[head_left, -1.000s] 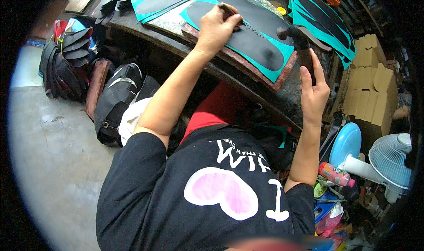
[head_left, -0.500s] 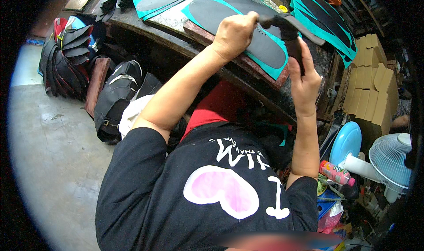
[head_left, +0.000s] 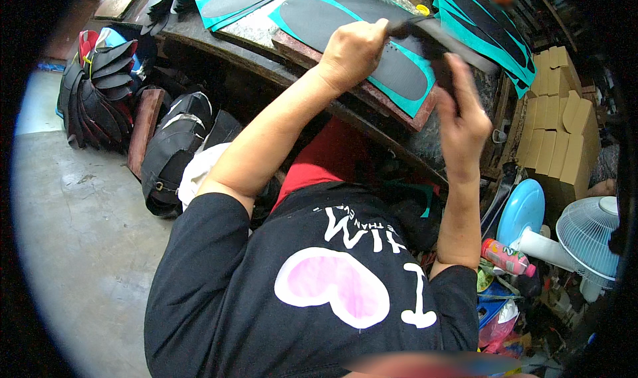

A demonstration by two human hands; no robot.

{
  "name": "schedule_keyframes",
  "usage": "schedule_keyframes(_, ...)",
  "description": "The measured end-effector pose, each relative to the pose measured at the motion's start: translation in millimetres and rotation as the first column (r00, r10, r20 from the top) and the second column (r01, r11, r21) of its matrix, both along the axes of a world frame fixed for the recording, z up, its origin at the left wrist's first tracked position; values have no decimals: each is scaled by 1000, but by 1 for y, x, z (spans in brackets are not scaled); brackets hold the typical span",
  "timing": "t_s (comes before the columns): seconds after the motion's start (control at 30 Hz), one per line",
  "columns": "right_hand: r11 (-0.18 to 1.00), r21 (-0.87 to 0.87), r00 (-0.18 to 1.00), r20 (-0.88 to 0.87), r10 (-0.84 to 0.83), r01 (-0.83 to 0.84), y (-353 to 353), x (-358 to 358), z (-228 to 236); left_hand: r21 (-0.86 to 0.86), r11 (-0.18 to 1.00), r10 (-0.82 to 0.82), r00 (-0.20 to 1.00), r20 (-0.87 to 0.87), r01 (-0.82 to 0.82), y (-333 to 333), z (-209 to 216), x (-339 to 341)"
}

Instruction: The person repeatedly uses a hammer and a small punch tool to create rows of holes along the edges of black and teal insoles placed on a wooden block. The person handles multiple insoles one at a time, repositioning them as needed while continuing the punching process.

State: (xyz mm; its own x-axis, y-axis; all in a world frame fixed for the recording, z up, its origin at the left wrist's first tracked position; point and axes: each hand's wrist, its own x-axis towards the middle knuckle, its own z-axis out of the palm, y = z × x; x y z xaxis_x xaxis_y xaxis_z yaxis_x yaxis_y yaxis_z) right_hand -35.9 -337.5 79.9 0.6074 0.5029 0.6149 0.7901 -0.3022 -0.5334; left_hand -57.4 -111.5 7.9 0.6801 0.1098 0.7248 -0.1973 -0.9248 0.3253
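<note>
A black footwear piece with strap-like parts (head_left: 441,64) and a grey, sole-like edge is held up over the near side of the workbench. My left hand (head_left: 353,53) is closed in a fist round its left end. My right hand (head_left: 463,115) is at its right side, fingers stretched upward and thumb apart, blurred by motion. Whether the right fingers touch the piece I cannot tell. Beneath lies a teal sheet (head_left: 425,105) with dark grey sole shapes (head_left: 397,71), on a reddish-brown board (head_left: 421,121).
More teal sheets with sole shapes (head_left: 485,29) lie at the bench's far right. Cardboard boxes (head_left: 558,138) stand to the right, above a fan (head_left: 588,235) and a pink bottle (head_left: 506,257). Bundled black pieces (head_left: 100,99) and a black bag-like item (head_left: 176,152) are at the left.
My right hand has shifted slightly right and down, its fingers now blurred and less wrapped round the black piece. The piece's right part has moved a little. My left hand keeps its grip.
</note>
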Motion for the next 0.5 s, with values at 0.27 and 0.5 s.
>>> schedule_keyframes(0.27,986,138,946,-322,-39,88,-32,15,6,-595,800,-113,993,-33,71,12,-1,2)
schedule_keyframes(0.5,977,207,994,111,18,-41,-15,0,6,-34,996,-89,995,-47,87,-2,3,2)
